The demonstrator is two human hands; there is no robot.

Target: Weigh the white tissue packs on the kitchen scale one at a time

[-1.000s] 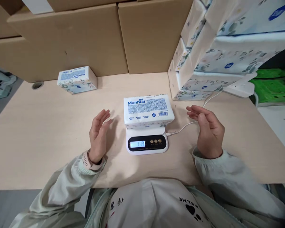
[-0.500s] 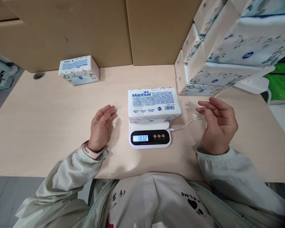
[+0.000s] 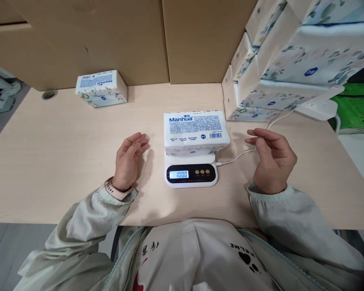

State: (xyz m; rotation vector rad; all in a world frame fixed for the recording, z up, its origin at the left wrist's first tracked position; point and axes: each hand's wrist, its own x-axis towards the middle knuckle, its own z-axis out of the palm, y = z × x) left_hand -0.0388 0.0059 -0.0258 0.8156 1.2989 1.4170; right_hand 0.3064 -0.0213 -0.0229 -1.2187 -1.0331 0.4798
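A pack of tissues [image 3: 196, 128] with blue "Manhua" print lies on a white digital scale [image 3: 191, 161] in front of me. The scale's lit display [image 3: 178, 174] reads 100.0. To the left of the scale, my left hand [image 3: 129, 159] is held with fingers stretched, empty and apart from the pack. On the other side, my right hand [image 3: 272, 158] is also empty, its fingers extended and slightly curled, above the white cable [image 3: 238, 157] that plugs into the scale's right side. Neither hand touches the pack.
Another tissue pack [image 3: 101, 89] stands at the back left, against tall cardboard boxes [image 3: 109, 40]. Stacked tissue packs [image 3: 291, 68] rise at the back right, with a green package [image 3: 356, 107] beyond them. A round cable hole [image 3: 49, 95] sits in the table's [image 3: 63, 169] far left corner.
The display has gone from 103.2 to 100.0. My right hand has shifted slightly left, towards the scale. My left hand and the pack have hardly moved.
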